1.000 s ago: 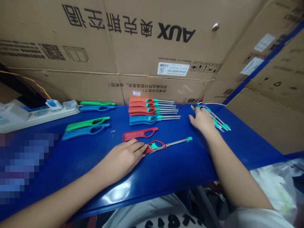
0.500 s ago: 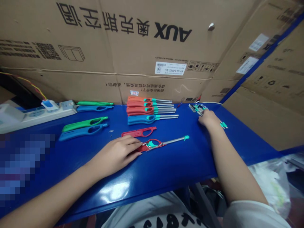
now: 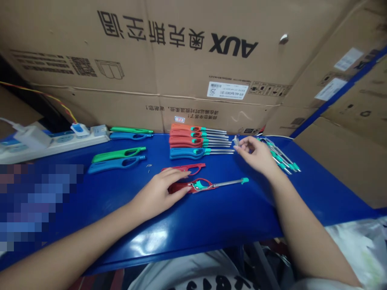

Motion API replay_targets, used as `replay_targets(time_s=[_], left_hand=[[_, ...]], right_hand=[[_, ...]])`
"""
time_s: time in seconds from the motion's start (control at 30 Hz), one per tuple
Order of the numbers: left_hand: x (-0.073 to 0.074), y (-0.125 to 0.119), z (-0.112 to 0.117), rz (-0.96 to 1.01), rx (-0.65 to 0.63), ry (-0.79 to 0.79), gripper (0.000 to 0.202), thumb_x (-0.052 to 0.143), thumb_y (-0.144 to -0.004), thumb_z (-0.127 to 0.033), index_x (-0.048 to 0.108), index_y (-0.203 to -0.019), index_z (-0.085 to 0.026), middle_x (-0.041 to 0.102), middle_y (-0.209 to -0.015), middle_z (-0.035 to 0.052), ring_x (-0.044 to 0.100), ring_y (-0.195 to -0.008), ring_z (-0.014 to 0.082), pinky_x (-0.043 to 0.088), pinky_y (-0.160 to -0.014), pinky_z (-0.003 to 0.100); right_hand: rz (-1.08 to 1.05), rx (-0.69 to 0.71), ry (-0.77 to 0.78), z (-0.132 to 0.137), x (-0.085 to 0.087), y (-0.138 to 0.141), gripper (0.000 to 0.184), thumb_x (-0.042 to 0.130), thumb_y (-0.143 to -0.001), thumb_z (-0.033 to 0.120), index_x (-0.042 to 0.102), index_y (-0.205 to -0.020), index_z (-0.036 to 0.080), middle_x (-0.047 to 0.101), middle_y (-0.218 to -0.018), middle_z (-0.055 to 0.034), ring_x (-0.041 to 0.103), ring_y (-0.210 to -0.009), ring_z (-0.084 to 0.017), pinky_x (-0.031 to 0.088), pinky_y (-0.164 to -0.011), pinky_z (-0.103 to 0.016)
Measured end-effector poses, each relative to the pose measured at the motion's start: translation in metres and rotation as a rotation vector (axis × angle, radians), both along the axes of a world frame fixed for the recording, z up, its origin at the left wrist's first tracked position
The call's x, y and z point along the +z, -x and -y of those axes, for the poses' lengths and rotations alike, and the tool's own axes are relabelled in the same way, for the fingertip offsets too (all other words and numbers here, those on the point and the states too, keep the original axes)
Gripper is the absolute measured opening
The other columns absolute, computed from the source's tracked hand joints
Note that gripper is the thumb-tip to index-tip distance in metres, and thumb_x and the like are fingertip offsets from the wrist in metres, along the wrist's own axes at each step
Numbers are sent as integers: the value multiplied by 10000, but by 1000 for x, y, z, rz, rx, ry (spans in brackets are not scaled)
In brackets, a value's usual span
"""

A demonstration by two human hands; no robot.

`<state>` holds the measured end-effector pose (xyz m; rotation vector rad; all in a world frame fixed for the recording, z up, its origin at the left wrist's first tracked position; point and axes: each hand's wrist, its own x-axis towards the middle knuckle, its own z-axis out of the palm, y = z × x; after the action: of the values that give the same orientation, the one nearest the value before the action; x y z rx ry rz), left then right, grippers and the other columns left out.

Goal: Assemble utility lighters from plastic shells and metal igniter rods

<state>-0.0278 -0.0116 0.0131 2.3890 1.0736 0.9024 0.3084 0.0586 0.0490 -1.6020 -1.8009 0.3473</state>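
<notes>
My left hand [image 3: 159, 193] lies flat on the blue table [image 3: 211, 217], fingers stretched over the handle end of an open red lighter half [image 3: 208, 185] with a teal trigger and a metal tube. A separate red shell half [image 3: 184, 168] lies just behind my fingers. My right hand [image 3: 256, 155] is raised a little at centre right, its fingers pinched on a small metal part [image 3: 236, 140] by the tube tips of the finished lighters. A bundle of teal-tipped metal tubes [image 3: 281, 155] lies right of that hand.
Several finished orange and blue lighters [image 3: 193, 141] are lined up at the back centre. Green and blue shell halves [image 3: 117, 158] lie to the left, two more [image 3: 130, 133] behind them. A white power strip [image 3: 54, 143] sits far left. Cardboard boxes [image 3: 181, 60] wall the back and right.
My right hand left the bundle of tubes and moved left with a small metal part pinched in its fingers. My left hand has stayed on the red lighter half.
</notes>
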Motion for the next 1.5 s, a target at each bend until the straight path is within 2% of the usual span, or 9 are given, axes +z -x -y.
replay_targets(time_s=[0.07, 0.17, 0.37, 0.67, 0.87, 1.0, 1.27, 1.37, 1.5], left_hand=[[2, -4, 2, 103, 41, 69, 358, 677, -936, -376, 715, -1251, -209, 733, -1255, 103, 697, -1149, 255, 578, -1007, 422], [3, -9, 4, 281, 39, 192, 392, 711, -913, -363, 706, -1274, -211, 748, -1218, 100, 733, -1071, 229, 610, -954, 382], [-1, -16, 4, 509, -33, 365, 335, 798, -830, -330, 779, -1134, -191, 774, -1144, 96, 754, -1007, 227, 630, -918, 361], [0, -18, 7, 525, -9, 382, 244, 799, -828, -287, 808, -1053, -190, 800, -1055, 79, 771, -937, 230, 650, -852, 338], [0, -15, 4, 594, 48, 532, 253, 797, -819, -369, 798, -960, -159, 808, -939, 79, 777, -803, 224, 664, -755, 333], [0, -16, 4, 634, 49, 647, 295, 829, -778, -388, 768, -937, -148, 804, -859, 61, 777, -760, 215, 654, -743, 315], [7, -17, 0, 786, 114, 782, 410, 841, -756, -480, 687, -937, -147, 798, -860, 67, 757, -757, 175, 621, -765, 282], [8, -15, -1, 805, 150, 821, 408, 843, -764, -463, 690, -962, -141, 795, -878, 70, 745, -744, 160, 608, -749, 270], [11, -11, 0, 768, 202, 807, 430, 895, -705, -395, 731, -1012, -143, 784, -840, 43, 718, -717, 136, 577, -707, 234]], right_hand=[[-119, 221, -52, 15, -4, 27, 249, 686, -853, 423, 614, -901, 190, 618, -767, -17, 529, -633, -132, 461, -611, -263], [-177, 480, 26, 40, -10, 65, 222, 703, -873, 403, 629, -908, 197, 615, -714, 8, 487, -556, -101, 417, -524, -233], [-190, 700, 42, 62, -25, 100, 127, 703, -883, 324, 673, -918, 206, 635, -707, 9, 479, -530, -91, 404, -501, -224], [-224, 695, 43, 58, -38, 101, 179, 695, -892, 359, 727, -930, 187, 544, -593, 39, 401, -481, -77, 359, -486, -222], [-213, 768, 3, 56, -33, 97, 183, 680, -917, 319, 724, -1039, 191, 697, -927, -49, 438, -519, -64, 413, -513, -228], [-189, 761, -34, 56, -31, 94, 150, 678, -924, 297, 720, -1025, 193, 709, -939, -48, 426, -530, -69, 413, -532, -232], [151, 846, 15, 58, -24, 86, 103, 702, -900, 239, 702, -1001, 217, 671, -1075, -39, 662, -928, -150, 488, -770, -252], [147, 844, 18, 56, -26, 87, 33, 669, -919, 214, 697, -929, 200, 666, -1034, -38, 639, -795, -112, 476, -691, -232], [-157, 719, 98, 54, -30, 89, 128, 679, -915, 278, 676, -850, 168, 667, -872, -31, 521, -515, -46, 435, -512, -204]])
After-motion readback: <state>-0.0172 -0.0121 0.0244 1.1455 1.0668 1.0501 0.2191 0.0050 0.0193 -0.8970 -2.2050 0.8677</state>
